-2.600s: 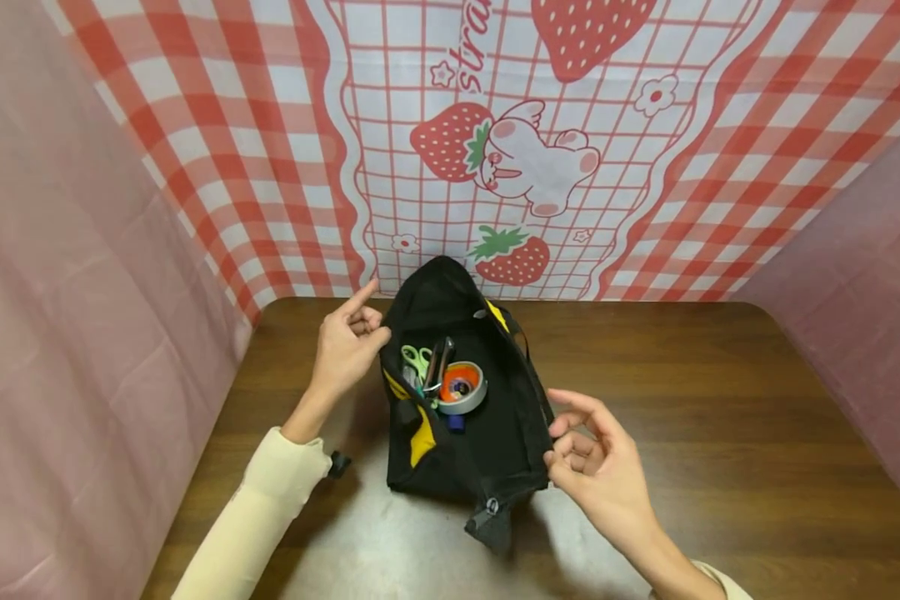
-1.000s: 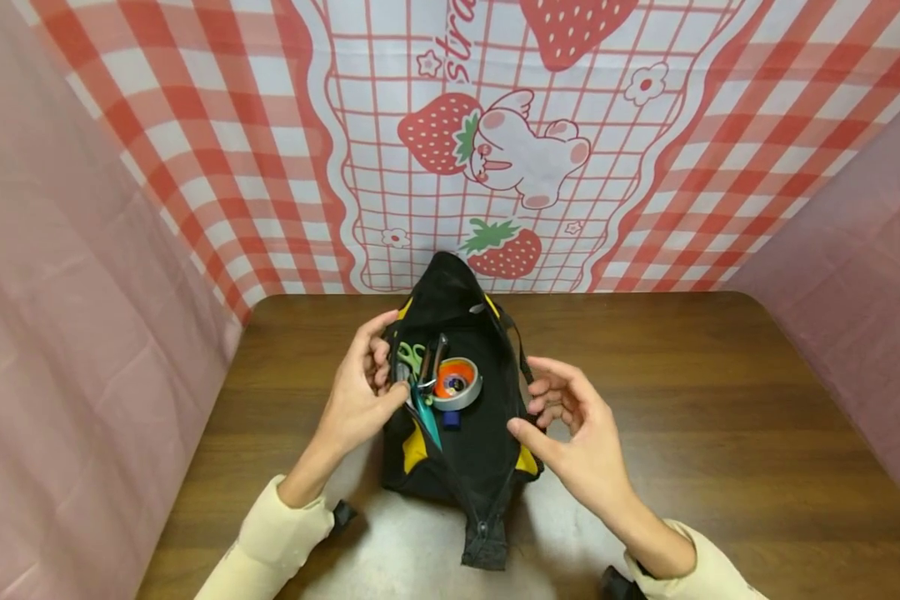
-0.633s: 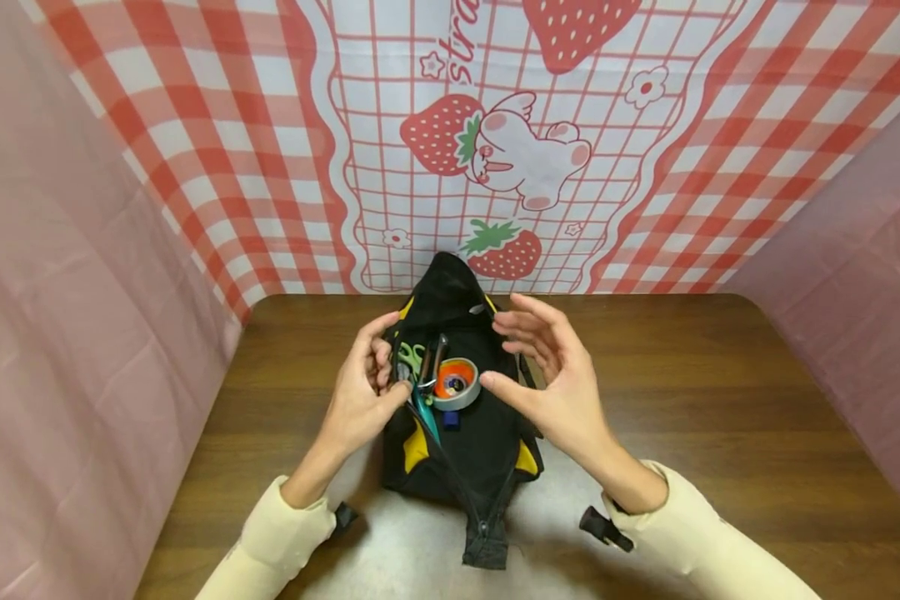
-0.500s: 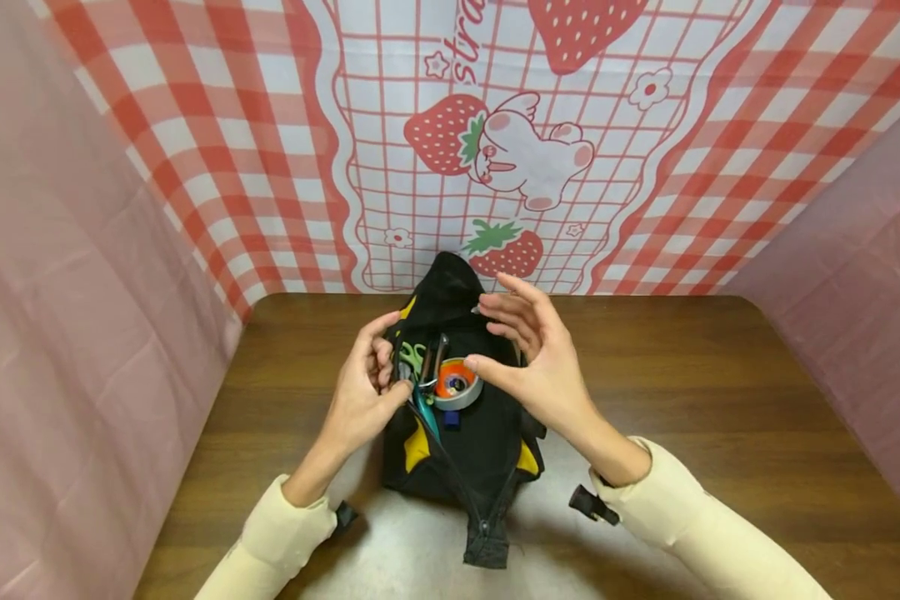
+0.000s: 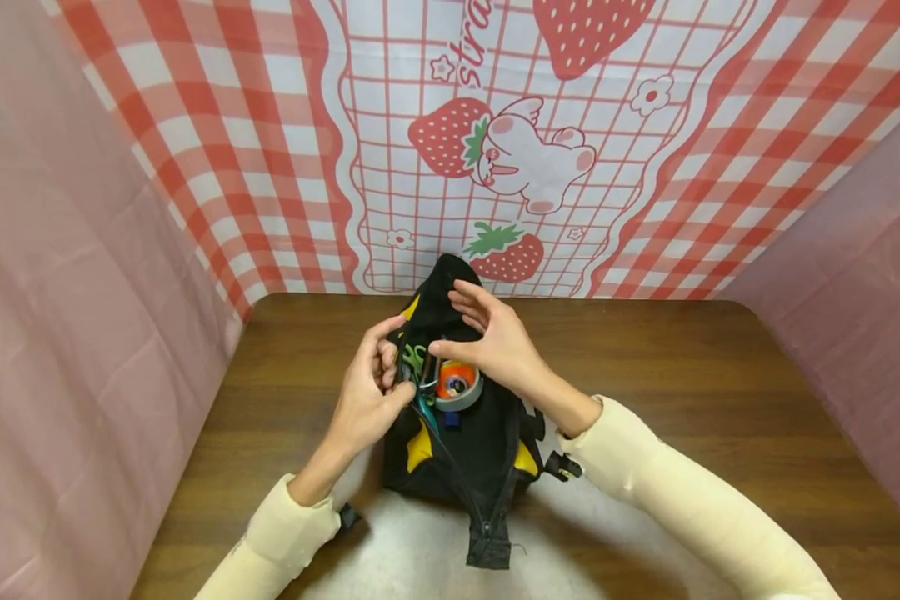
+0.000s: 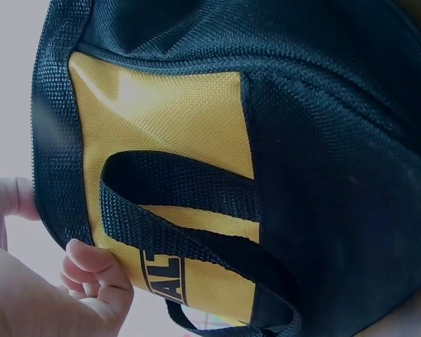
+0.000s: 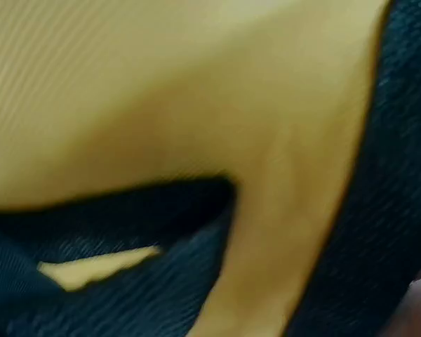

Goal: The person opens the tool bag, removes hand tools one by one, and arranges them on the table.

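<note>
A black-and-yellow tool bag [image 5: 487, 483] stands on the table with its zip top open. My left hand [image 5: 363, 396] holds the bag's left edge; in the left wrist view its thumb and fingers [image 6: 91, 274] lie on either side of the zip border. Over the opening hovers my right hand [image 5: 502, 346], thumb and fingers spread and nothing between them. Inside sit green-handled scissors [image 5: 412, 358], a grey tape roll [image 5: 468, 400] with an orange roll [image 5: 459, 373] within it, a teal item [image 5: 424, 412] and a small blue piece [image 5: 452, 421]. A dark metallic tool beside them is partly hidden by my right thumb.
The wooden table [image 5: 682, 375] ends at a red checked strawberry cloth [image 5: 262, 183] behind the bag. Pink curtains [image 5: 82, 333] hang at both sides. A zip end tab [image 5: 489, 550] sticks out toward me, and a webbing handle [image 6: 168, 232] loops off the bag's side.
My right hand has left the bag's right edge and moved left and up over the opening. Earlier, the left hand shifted toward me along the left edge; it now stays there.
</note>
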Tool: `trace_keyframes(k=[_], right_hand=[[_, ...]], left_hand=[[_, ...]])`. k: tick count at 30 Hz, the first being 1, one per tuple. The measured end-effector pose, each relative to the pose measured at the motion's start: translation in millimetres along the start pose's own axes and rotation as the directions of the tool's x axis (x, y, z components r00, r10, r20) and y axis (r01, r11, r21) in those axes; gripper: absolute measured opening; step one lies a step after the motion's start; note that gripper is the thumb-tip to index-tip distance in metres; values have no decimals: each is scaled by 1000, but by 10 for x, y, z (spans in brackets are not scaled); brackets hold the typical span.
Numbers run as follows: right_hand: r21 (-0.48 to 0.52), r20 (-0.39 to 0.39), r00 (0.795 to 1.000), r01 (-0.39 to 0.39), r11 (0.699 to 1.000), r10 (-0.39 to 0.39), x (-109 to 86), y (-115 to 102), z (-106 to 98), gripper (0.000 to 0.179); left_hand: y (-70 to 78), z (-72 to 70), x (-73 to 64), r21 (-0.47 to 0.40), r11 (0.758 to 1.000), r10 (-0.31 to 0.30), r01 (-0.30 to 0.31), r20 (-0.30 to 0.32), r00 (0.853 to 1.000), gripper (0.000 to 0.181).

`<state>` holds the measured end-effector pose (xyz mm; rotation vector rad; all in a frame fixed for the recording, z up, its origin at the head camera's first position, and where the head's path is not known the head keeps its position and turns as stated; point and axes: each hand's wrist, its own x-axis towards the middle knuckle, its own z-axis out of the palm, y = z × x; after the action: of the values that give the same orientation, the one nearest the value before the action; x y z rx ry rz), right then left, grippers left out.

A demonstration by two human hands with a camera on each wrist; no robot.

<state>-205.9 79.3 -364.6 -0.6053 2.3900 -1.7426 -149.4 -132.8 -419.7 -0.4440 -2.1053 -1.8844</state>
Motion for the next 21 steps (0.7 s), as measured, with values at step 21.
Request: trace_keyframes(k=[21], right_hand=[[-252, 114, 993, -7, 968, 37, 60, 605, 188, 102]], left_hand=[[-3, -15, -11, 91, 996, -9, 9, -3, 1000, 81]])
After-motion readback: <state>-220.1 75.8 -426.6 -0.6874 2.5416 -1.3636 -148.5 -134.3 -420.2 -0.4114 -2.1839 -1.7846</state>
